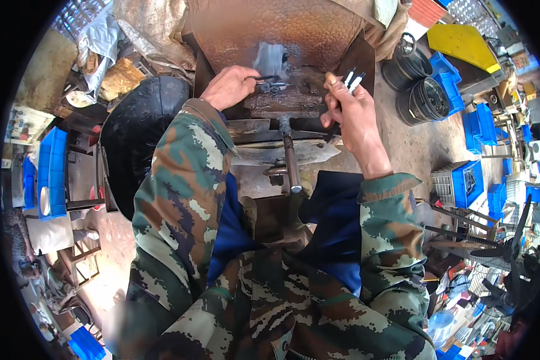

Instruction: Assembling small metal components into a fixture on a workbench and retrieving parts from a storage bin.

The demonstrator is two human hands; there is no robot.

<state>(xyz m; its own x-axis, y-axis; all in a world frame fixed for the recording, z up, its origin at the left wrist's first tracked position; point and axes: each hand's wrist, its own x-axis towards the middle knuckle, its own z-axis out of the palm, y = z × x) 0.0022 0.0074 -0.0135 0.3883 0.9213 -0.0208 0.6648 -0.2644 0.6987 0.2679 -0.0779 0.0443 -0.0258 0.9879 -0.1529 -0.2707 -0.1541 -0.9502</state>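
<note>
- Left hand (228,87): thumb and fingers pinch a slim dark piece (265,77) at the machine's middle; a slip could bring the fingertips into the pale blurred patch (270,59), harmful if it spins or is hot, which I cannot tell
- Right hand (353,114): fingers curl around thin white-and-dark rods (351,81), ends poking up; a loosened curl could drop one
- Edges, leftmost first: a black curved container (141,138) crowds the left sleeve, a steel bar (291,162) juts toward the knees, and concrete floor (402,144) gives the right hand sideways room before the black buckets (423,102)
</note>
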